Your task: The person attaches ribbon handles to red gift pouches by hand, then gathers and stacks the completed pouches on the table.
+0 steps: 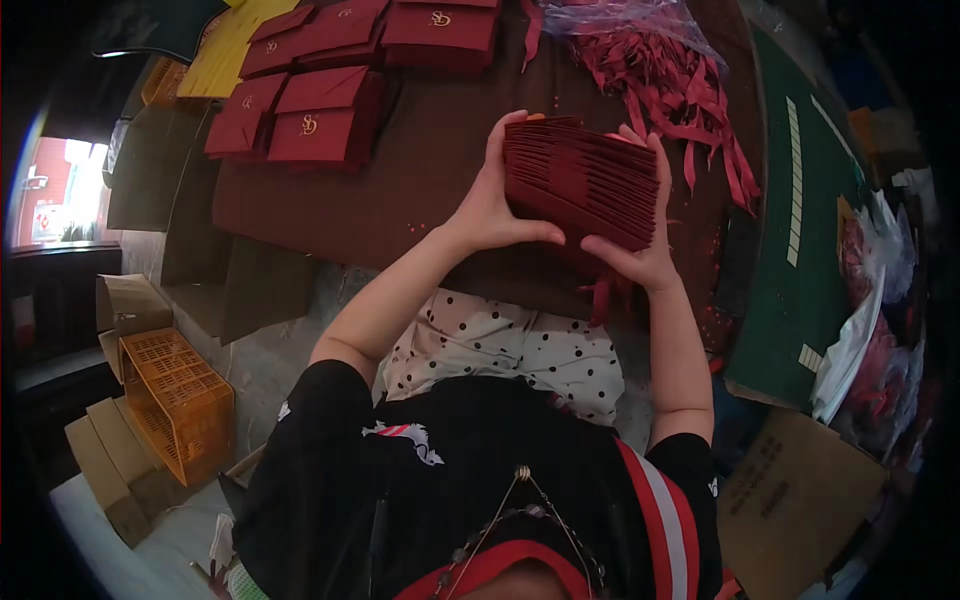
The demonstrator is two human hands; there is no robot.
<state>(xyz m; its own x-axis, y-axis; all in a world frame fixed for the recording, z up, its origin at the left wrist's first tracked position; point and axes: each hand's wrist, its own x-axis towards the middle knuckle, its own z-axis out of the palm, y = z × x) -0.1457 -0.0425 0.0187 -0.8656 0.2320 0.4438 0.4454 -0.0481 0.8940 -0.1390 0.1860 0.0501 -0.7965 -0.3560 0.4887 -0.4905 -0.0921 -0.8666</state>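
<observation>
Between my hands is a thick stack of dark red envelopes, its many folded edges facing me. My left hand grips the stack's left side, with the thumb stretched along the bottom. On the other side, my right hand holds the right edge, its thumb near the lower corner. Several piles of red envelopes with gold lettering lie at the table's far left. Beyond my right hand is a heap of red ribbons, partly under clear plastic.
A brown cloth covers the table. To the right is a green board with white strips. An orange crate and cardboard boxes stand on the floor at left; flattened cardboard lies at lower right.
</observation>
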